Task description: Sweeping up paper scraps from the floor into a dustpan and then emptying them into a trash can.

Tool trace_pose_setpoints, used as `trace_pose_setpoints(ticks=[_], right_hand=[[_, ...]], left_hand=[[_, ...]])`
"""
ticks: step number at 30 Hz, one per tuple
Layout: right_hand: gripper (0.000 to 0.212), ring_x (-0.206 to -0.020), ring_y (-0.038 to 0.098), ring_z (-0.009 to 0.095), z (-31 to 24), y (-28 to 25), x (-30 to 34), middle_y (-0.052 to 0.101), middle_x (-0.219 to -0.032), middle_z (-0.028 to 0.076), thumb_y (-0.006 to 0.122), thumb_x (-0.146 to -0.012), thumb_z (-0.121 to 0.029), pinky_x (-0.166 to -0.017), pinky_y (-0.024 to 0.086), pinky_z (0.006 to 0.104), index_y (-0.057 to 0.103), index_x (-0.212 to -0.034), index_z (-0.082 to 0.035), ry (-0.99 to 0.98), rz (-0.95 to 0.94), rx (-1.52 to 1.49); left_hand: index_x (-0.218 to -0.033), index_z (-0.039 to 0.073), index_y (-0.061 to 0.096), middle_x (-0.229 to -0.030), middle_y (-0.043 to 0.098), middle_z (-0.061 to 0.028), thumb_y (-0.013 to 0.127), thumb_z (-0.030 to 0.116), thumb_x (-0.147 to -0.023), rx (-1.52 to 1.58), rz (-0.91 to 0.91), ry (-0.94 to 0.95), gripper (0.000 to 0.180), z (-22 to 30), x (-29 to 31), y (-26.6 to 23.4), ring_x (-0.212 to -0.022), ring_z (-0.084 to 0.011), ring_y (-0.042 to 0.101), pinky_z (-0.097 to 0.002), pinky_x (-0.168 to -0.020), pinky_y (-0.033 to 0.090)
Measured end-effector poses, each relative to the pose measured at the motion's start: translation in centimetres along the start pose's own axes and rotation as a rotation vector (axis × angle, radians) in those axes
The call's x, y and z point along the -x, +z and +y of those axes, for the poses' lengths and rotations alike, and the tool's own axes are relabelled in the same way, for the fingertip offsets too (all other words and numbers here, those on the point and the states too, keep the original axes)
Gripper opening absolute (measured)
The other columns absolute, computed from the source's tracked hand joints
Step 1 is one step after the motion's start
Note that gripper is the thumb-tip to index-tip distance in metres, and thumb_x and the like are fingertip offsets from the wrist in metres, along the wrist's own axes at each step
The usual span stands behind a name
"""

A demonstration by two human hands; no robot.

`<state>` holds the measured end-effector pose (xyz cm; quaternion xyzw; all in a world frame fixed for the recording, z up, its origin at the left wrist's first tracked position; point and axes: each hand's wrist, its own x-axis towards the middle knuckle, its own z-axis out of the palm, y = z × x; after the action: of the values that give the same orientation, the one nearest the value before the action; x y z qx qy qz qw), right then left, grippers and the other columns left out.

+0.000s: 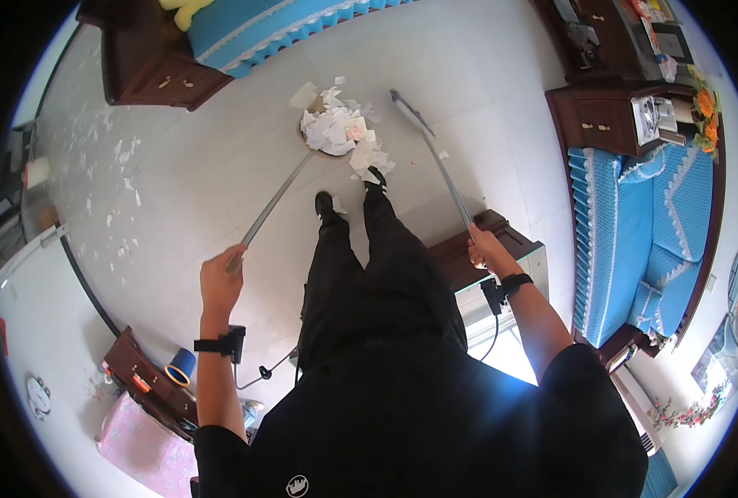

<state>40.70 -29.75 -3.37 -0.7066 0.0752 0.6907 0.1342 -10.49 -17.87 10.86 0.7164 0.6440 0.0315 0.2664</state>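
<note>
My left hand (221, 278) is closed around the long metal handle of a dustpan (304, 138), which lies on the floor ahead of my feet. Torn white paper scraps (333, 126) heap over the pan and hide most of it, and some spill past its right side by my right shoe. The upper end of a broom (448, 176) is in my closed right hand (488, 252). Its narrow grey head rests on or just above the floor, right of the heap and apart from it. A black band circles each wrist.
More paper bits (124, 153) lie scattered over the floor at the left. A blue-covered sofa (626, 241) lines the right side, beside a dark wooden cabinet (593, 120). Another wooden cabinet (157, 75) stands far left. A glass-topped table (497, 290) sits close by my right leg.
</note>
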Motion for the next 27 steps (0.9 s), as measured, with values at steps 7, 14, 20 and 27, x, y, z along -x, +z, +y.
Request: trace_pose_setpoints(ticks=[7,14,20,27], right_hand=[[0.049,-0.033,0.032,0.012,0.7,2.8,0.5,0.034,-0.045,0.0,0.046,-0.097,-0.041,-0.033,0.022,0.0269,0.042,-0.058,-0.011,-0.134,0.037,0.166],[0.06,-0.043,0.053,0.027,-5.5,7.1,-3.9,0.052,-0.05,0.011,0.039,-0.095,-0.049,-0.045,0.043,0.0394,0.055,-0.062,-0.001,-0.388,0.153,0.714],[0.065,-0.053,0.063,0.032,-15.6,15.4,-12.0,0.061,-0.056,0.016,0.036,-0.095,-0.05,-0.059,0.052,0.0415,0.06,-0.062,0.001,-0.459,0.206,0.968],[0.051,-0.054,0.064,0.03,-21.4,23.8,-19.5,0.062,-0.059,0.015,0.037,-0.097,-0.036,-0.056,0.053,0.0407,0.063,-0.077,0.002,-0.576,0.252,1.212]], left_hand=[[-0.099,0.005,0.068,-0.077,0.067,-0.0167,0.06,-0.001,-0.082,0.216,0.082,-0.253,0.02,0.0,6.9,-0.4,-0.067,-0.0275,0.067,-0.0309,-0.062,0.05],[-0.097,0.003,0.069,-0.073,0.067,-0.013,0.058,-0.003,-0.083,0.359,0.178,-0.396,0.018,0.3,13.0,2.5,-0.063,-0.0176,0.064,-0.0264,-0.062,0.048],[-0.096,0.003,0.07,-0.071,0.066,-0.0105,0.057,-0.003,-0.084,0.466,0.261,-0.517,0.019,0.4,17.1,5.7,-0.065,-0.0157,0.064,-0.0253,-0.063,0.048],[-0.096,0.003,0.07,-0.072,0.067,-0.0101,0.058,0.0,-0.086,0.452,0.27,-0.72,0.016,1.1,18.9,9.1,-0.069,-0.0158,0.066,-0.0245,-0.066,0.049]])
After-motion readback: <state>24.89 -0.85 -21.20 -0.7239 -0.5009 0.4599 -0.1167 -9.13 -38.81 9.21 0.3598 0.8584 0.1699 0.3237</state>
